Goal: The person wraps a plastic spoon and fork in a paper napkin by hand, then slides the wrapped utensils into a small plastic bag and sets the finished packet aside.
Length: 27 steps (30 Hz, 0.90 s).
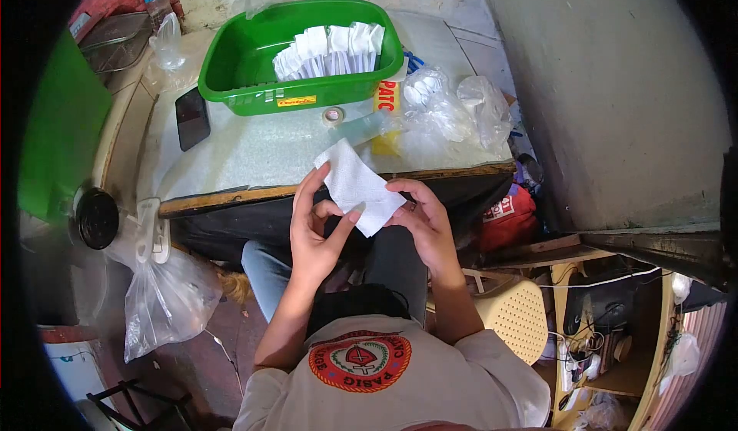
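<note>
Two grips pinched closed: L hand (313,227) & R hand (427,222) hold white sheet (357,185), prob. cloth, by near edge of counter (242,158); green tub (242,102) w/ folded white pcs (332,51) farther back.

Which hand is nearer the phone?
Left. The left hand is below and right of the phone in view; the right hand is farther right.
</note>
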Each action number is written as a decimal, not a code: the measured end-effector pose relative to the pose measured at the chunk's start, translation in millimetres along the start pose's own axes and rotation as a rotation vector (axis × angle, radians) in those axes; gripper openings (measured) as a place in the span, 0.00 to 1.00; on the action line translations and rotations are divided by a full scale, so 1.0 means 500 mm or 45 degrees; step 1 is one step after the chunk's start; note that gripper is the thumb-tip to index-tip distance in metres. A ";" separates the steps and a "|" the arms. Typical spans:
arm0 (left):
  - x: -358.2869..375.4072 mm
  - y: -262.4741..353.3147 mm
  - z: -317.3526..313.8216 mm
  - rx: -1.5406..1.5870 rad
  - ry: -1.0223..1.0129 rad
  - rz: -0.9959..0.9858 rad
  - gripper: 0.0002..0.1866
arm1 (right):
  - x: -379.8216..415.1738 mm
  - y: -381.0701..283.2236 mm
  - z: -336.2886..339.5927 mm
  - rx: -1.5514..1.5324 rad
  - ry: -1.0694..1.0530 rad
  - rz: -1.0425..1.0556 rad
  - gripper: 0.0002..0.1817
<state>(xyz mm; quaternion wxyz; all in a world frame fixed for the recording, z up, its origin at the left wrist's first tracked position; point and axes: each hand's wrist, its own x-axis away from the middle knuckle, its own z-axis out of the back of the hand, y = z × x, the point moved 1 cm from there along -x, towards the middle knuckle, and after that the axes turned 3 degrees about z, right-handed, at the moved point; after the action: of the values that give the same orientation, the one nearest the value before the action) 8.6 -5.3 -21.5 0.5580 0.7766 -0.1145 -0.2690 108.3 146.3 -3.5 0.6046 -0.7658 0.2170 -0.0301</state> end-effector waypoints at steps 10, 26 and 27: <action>0.002 0.013 0.001 -0.194 -0.028 -0.098 0.37 | -0.005 0.018 0.004 0.152 0.158 0.049 0.13; 0.000 0.005 -0.008 -0.140 -0.002 -0.052 0.35 | 0.000 0.027 0.002 -0.041 0.231 -0.022 0.10; 0.000 0.006 -0.009 -0.119 0.009 -0.045 0.35 | 0.000 0.026 0.003 -0.043 0.221 -0.013 0.10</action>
<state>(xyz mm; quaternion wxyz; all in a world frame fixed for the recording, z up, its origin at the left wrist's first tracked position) 11.5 -3.0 -17.6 0.5893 0.7526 -0.0861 -0.2810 104.9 145.2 -16.2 0.5703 -0.7716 0.2650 -0.0958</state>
